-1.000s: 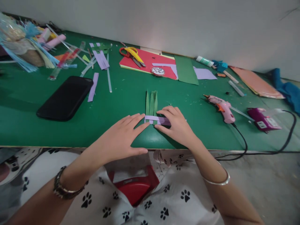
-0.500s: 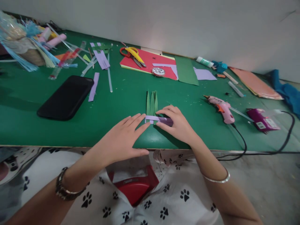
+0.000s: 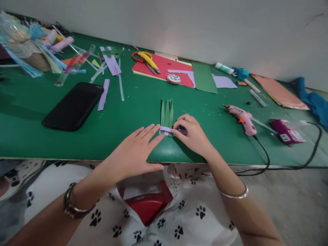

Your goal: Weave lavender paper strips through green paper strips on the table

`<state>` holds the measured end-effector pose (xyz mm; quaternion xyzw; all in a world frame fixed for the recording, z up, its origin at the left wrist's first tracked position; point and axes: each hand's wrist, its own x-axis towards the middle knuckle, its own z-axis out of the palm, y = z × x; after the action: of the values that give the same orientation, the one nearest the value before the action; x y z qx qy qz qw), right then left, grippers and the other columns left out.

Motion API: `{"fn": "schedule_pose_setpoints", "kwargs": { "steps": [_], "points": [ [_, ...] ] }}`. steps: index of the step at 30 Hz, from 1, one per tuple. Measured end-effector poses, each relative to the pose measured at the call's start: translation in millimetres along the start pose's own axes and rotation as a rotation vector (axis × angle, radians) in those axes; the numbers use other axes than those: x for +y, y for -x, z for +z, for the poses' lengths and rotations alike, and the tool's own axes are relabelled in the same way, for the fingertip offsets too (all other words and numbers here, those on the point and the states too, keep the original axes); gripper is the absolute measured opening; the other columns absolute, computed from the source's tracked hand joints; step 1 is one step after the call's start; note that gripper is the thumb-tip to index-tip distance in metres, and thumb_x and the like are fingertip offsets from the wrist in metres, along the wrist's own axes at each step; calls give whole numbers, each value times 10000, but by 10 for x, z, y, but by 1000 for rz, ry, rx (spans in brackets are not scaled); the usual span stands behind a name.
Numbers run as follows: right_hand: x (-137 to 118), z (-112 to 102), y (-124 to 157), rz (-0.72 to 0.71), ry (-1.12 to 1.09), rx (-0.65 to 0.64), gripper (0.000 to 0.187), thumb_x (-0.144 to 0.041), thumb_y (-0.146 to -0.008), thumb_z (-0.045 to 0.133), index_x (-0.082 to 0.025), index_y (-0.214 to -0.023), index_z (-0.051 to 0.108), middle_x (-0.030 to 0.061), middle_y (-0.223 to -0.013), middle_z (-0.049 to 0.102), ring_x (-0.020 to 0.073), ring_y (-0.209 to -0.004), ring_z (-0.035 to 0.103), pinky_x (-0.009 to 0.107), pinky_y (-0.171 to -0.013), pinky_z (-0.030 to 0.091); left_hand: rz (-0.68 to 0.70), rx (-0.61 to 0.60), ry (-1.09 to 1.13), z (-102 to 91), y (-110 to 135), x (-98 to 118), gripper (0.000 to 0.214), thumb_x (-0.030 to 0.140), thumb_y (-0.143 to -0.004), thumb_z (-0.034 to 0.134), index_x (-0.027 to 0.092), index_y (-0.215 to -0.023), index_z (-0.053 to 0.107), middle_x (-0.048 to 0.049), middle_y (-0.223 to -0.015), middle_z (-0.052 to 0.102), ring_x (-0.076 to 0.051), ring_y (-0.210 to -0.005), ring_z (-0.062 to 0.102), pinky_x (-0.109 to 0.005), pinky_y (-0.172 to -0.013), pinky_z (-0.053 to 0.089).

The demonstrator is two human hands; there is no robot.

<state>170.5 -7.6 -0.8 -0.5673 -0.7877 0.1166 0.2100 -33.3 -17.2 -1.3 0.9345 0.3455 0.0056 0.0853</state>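
Several narrow green paper strips [image 3: 167,114], pointed at the top, stand out away from me on the green table. Across their lower end runs a purple paper strip [image 3: 165,129]. My left hand [image 3: 138,148] lies with its fingers stretched out, and the fingertips touch the left end of that strip. The thumb and index finger of my right hand [image 3: 193,135] pinch the purple strip just right of the green strips. The strip's far right end is in shadow under the right palm.
A black phone [image 3: 73,106] lies to the left. Toward the back are scissors [image 3: 147,61] on red paper [image 3: 176,64] and a tape roll [image 3: 173,78]. A pink glue gun [image 3: 242,118] rests at right, its cord [image 3: 266,153] hanging past the edge near a purple power socket [image 3: 288,132].
My right thumb and index finger have closed together on the purple strip, nearer the green strips. The left hand stays almost in place.
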Motion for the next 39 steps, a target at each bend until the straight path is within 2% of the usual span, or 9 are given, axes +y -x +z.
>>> {"fn": "schedule_pose_setpoints", "kwargs": {
  "steps": [6,15,26,39],
  "points": [
    [-3,-9,11,-20,25,-16,129,-324,-783,550,-195,-779,564,50,-859,522,194,-836,494,334,-744,366,-13,-32,-33,-29,-10,22,792,646,-744,446,144,-1349,348,-144,-1437,272,-307,-1309,264,-443,-1043,262],
    [-49,16,9,54,42,13,113,-314,-785,554,-202,-786,572,48,-887,544,204,-890,509,350,-757,335,-16,-36,-52,-43,-13,26,796,647,-741,450,128,-1339,362,-149,-1432,276,-302,-1307,271,-438,-1042,264],
    [-118,65,-10,79,113,24,123,-320,-780,557,-198,-786,574,42,-894,559,200,-892,507,326,-740,289,-22,-52,-60,-17,-8,38,822,640,-747,445,104,-1357,320,-142,-1450,228,-301,-1329,215,-455,-1053,234],
    [-112,57,-19,88,145,32,116,-302,-766,586,-203,-707,597,45,-937,537,203,-904,465,312,-706,264,-4,2,-84,16,-4,26,805,636,-745,453,105,-1340,347,-139,-1441,262,-302,-1314,256,-445,-1038,256]
  ]
}}
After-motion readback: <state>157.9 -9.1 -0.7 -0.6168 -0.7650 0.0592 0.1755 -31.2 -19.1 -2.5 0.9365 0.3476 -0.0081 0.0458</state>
